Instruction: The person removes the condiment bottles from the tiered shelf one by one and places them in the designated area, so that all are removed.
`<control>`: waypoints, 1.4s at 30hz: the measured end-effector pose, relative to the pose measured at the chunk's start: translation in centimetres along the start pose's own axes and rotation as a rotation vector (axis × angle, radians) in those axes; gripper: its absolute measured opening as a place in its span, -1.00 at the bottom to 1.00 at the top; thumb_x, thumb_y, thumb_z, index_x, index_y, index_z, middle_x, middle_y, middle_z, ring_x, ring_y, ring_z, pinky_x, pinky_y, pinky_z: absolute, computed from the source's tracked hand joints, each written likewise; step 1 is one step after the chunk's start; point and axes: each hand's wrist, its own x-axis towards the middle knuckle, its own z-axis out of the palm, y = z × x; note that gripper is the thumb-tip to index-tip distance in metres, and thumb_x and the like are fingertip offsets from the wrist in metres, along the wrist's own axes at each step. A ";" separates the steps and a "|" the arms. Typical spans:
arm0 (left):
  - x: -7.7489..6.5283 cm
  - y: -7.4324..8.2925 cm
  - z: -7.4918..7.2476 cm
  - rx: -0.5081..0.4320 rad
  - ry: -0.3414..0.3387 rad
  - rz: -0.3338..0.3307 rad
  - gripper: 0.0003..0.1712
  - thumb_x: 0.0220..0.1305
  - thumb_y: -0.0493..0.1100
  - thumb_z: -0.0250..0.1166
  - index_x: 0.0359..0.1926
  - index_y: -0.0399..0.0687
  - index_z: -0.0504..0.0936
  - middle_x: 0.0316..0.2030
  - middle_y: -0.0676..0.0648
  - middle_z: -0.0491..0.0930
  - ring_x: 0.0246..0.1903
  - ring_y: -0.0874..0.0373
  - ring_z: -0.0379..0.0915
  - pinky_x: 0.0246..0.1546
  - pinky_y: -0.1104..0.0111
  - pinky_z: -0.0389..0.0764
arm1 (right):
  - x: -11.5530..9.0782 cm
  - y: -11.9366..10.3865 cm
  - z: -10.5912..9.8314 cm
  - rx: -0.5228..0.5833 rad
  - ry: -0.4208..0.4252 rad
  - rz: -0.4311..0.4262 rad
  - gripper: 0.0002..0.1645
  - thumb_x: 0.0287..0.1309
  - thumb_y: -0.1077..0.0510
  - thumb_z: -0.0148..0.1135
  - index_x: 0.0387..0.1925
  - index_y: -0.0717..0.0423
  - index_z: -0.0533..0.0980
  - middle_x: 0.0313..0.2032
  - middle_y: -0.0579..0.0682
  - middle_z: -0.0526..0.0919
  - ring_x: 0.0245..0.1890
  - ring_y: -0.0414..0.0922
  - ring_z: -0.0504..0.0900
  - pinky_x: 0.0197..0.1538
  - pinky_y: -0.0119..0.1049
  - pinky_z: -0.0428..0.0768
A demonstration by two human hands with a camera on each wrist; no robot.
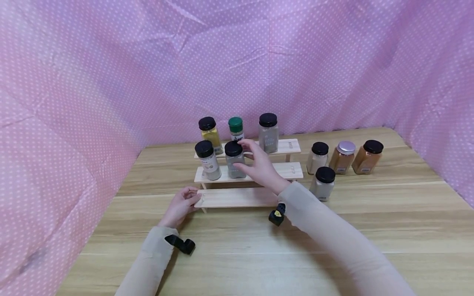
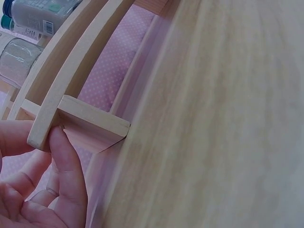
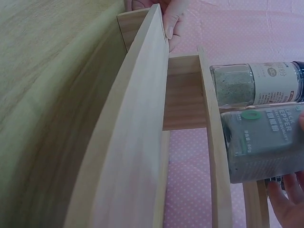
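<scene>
A three-step wooden spice rack stands on the table. My left hand pinches the left end of its lowest board, thumb and finger on opposite faces in the left wrist view. On the middle step, a black-lidded pepper jar stands upright, and my right hand holds it with thumb and fingers around its side and lid. The right wrist view shows the label of this pepper jar, with fingers at its edge. Just left of it is a spice jar with a white label.
On the top step are a yellow spice jar, a green-lidded bottle and a tall grey jar. Right of the rack stand a pale jar, two orange-brown jars and a nearer whitish jar. Pink dotted cloth hangs behind.
</scene>
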 end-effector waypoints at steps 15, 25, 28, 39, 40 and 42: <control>-0.4 0.0 0.0 -0.013 0.000 -0.013 -0.79 0.33 -0.31 0.13 -0.04 -0.31 0.41 -0.38 0.07 0.52 -0.42 0.31 0.46 -0.42 0.49 0.53 | -0.2 0.2 0.2 0.030 0.028 -0.033 -0.32 0.02 0.34 0.35 0.19 0.16 0.31 0.10 0.13 0.44 0.15 0.03 0.45 0.15 -0.15 0.52; -0.2 -0.1 -0.1 -0.012 0.001 -0.015 -0.83 0.34 -0.33 0.11 -0.07 -0.27 0.42 -0.38 0.08 0.52 -0.43 0.31 0.47 -0.43 0.49 0.54 | -0.1 0.2 0.2 0.025 0.025 -0.018 -0.34 0.02 0.33 0.36 0.17 0.14 0.33 0.07 0.10 0.46 0.14 0.00 0.46 0.15 -0.18 0.52; -0.2 -0.1 0.0 -0.009 0.001 -0.019 -0.84 0.34 -0.33 0.11 -0.08 -0.25 0.42 -0.39 0.09 0.52 -0.43 0.31 0.47 -0.44 0.49 0.54 | -0.1 0.2 0.1 0.024 0.022 -0.015 -0.35 0.02 0.33 0.36 0.16 0.12 0.33 0.06 0.08 0.47 0.13 -0.02 0.46 0.15 -0.19 0.51; -0.2 0.2 0.1 -0.016 -0.004 -0.013 -0.84 0.33 -0.30 0.14 -0.09 -0.23 0.42 -0.40 0.10 0.52 -0.44 0.33 0.47 -0.47 0.50 0.54 | -0.2 -0.7 -0.2 0.039 0.001 -0.029 -0.34 -0.02 0.38 0.37 0.14 0.14 0.36 0.05 0.09 0.47 0.08 -0.02 0.45 0.14 -0.15 0.52; -0.2 0.2 0.0 -0.017 -0.004 -0.013 -0.84 0.33 -0.30 0.14 -0.09 -0.23 0.43 -0.40 0.10 0.52 -0.44 0.33 0.47 -0.47 0.50 0.54 | -0.3 -0.9 -0.3 0.042 0.000 -0.038 -0.34 -0.03 0.38 0.37 0.14 0.14 0.36 0.04 0.09 0.48 0.07 -0.02 0.45 0.13 -0.15 0.53; -0.2 0.2 0.0 -0.020 -0.003 -0.011 -0.85 0.33 -0.30 0.14 -0.09 -0.22 0.43 -0.40 0.11 0.52 -0.44 0.33 0.47 -0.47 0.51 0.54 | -0.4 -1.4 -0.5 0.043 0.001 -0.062 -0.34 -0.04 0.39 0.38 0.13 0.14 0.36 0.01 0.09 0.48 0.05 -0.02 0.46 0.11 -0.16 0.54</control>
